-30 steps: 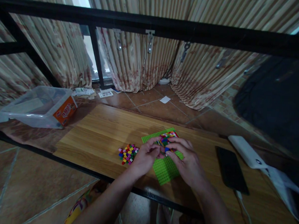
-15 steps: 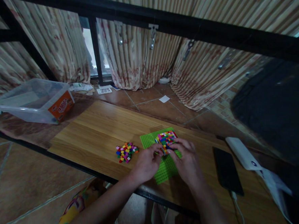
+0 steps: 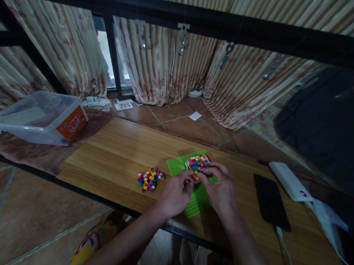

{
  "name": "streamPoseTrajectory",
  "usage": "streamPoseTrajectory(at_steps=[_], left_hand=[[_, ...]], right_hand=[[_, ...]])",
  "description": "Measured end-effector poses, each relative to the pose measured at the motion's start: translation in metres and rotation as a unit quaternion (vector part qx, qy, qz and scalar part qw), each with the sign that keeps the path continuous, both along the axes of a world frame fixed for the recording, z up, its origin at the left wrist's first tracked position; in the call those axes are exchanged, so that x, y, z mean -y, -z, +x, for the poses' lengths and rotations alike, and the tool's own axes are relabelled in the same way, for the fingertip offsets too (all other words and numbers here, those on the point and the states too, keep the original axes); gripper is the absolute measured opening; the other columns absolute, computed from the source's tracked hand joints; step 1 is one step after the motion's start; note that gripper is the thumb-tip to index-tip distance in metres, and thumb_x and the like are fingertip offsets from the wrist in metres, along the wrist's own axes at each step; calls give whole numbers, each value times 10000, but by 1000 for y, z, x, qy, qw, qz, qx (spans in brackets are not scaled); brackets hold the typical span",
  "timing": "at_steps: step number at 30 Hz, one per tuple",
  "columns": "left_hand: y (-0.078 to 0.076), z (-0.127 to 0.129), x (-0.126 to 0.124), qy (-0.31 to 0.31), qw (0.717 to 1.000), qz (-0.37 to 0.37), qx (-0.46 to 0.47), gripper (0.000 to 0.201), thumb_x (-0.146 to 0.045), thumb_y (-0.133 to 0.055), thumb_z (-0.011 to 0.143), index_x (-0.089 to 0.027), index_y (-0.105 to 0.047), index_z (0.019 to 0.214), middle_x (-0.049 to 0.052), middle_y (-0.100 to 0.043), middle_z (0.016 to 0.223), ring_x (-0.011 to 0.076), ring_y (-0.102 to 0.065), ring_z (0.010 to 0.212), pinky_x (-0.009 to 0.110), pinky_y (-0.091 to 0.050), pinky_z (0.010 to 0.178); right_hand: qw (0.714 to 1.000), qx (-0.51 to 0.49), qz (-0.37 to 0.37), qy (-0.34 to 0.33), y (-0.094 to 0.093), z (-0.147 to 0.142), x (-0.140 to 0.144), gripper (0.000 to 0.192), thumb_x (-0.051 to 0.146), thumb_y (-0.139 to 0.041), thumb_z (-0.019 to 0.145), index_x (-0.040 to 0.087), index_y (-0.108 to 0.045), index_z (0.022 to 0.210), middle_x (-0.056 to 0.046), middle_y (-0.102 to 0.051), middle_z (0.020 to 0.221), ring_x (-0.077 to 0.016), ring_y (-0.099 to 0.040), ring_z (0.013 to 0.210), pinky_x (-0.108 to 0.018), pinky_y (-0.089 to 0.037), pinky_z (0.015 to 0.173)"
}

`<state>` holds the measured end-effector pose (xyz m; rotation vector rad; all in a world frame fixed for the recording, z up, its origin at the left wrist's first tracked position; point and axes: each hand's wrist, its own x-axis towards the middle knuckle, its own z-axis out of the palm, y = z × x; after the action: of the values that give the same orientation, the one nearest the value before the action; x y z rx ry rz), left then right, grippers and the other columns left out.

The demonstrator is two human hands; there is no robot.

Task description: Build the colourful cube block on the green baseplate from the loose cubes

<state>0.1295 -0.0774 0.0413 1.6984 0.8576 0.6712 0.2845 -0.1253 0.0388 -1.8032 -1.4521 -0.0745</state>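
Observation:
A block built of small multicoloured toy bricks (image 3: 198,161) stands on the upper part of a green studded baseplate (image 3: 197,201). At the block's near left corner is my left hand (image 3: 175,191), thumb and fingers curled together in a pinch. My right hand (image 3: 220,188) reaches in from the right, its thumb and index finger closed at the block's near side. Both sets of fingertips touch or nearly touch the block. Any small brick between them is too hidden to make out. Left of my left hand lies a pile of loose coloured bricks (image 3: 150,179).
A black phone (image 3: 271,201) with a white cable lies on the wooden tabletop (image 3: 109,156) at right, beside a white power bank (image 3: 290,181). A clear plastic bin (image 3: 35,134) with an orange label stands at left. A dark metal bar (image 3: 184,11) crosses above.
My right hand's fingers have shifted slightly, index and thumb drawing closer together at the block. My left hand stays nearly in place. The view has moved a little.

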Motion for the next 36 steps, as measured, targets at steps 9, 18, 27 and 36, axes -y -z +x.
streamPoseTrajectory(at_steps=[9,18,27,36], left_hand=[[4,-1,-2,4,1000,9,7,332,-110,-486,826,-188,-618,1120,44,-709,943,163,-659,879,259,-509,778],[0,-7,-5,-4,1000,2,-1,345,-115,-494,828,-184,-628,1138,33,-709,931,147,-659,836,244,-508,766],[2,-17,-20,-49,999,16,16,376,-86,-503,802,-153,-640,1147,56,-710,945,155,-651,803,261,-510,749],[-2,-21,-28,-78,996,11,28,350,-94,-535,794,-138,-649,1122,63,-708,924,158,-652,794,262,-505,740]], right_hand=[[1000,-10,4,-1,3,-1,0,175,379,-648,829,234,-647,731,-67,-605,1016,-243,-572,984,-425,-454,881],[1000,17,-7,-21,1,-4,3,169,362,-590,868,252,-667,766,-68,-605,1019,-253,-540,1006,-430,-455,868],[995,-77,31,48,-8,13,6,317,429,-458,930,203,-654,825,-86,-643,952,-230,-606,934,-404,-472,870],[997,-10,-7,76,12,4,-7,384,517,-546,858,183,-601,1039,-134,-605,1040,-288,-512,1030,-487,-397,931]])
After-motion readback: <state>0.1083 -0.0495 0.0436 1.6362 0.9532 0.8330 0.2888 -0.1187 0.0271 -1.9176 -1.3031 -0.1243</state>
